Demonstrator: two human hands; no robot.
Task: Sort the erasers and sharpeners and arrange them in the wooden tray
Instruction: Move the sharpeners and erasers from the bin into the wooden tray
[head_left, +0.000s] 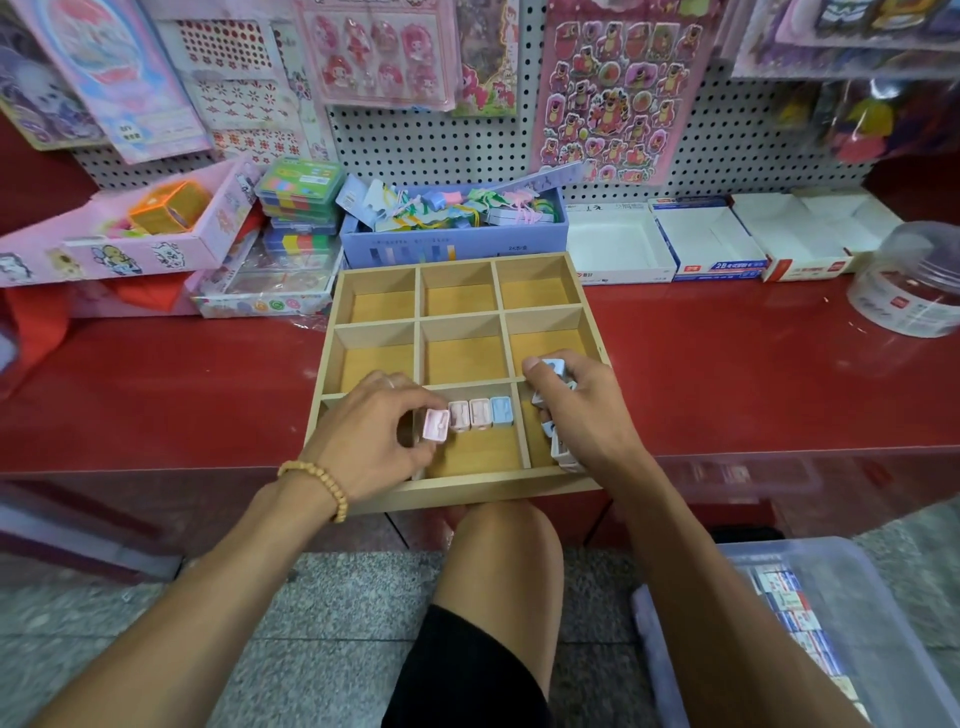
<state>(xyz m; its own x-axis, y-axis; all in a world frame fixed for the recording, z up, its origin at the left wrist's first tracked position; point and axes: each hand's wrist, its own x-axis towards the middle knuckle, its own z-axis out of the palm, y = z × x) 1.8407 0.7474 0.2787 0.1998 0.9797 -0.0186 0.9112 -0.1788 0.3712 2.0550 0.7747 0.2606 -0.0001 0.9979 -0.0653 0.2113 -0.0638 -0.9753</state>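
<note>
1. Stood on the red counter (727, 374): a wooden tray (462, 488) with nine compartments in three rows, its near edge jutting past the counter's front.
2. Held nothing visible in the far row and the middle row of the tray.
3. Lined up upright in the near middle compartment, touching side by side along its far wall: two pale pink sharpeners (470, 414) and one blue sharpener (502, 411).
4. Pinched between the curled fingers and thumb of the left hand (374, 441), at the left end of that line: a pink sharpener (436, 425), just beside the first standing one.
5. Hung over the near right compartment: the right hand (582, 410), fingers curled around a bunch of small white and blue pieces (554, 368); cannot tell whether erasers or sharpeners.
6. Hidden mostly by the left hand: the near left compartment.
7. Sat behind the tray: a blue box (452, 241) heaped with carded pastel goods, and to its right three open white cartons (618, 244).
8. Rested on the floor at lower right: a clear plastic bin (852, 623) packed with small boxed items.
</note>
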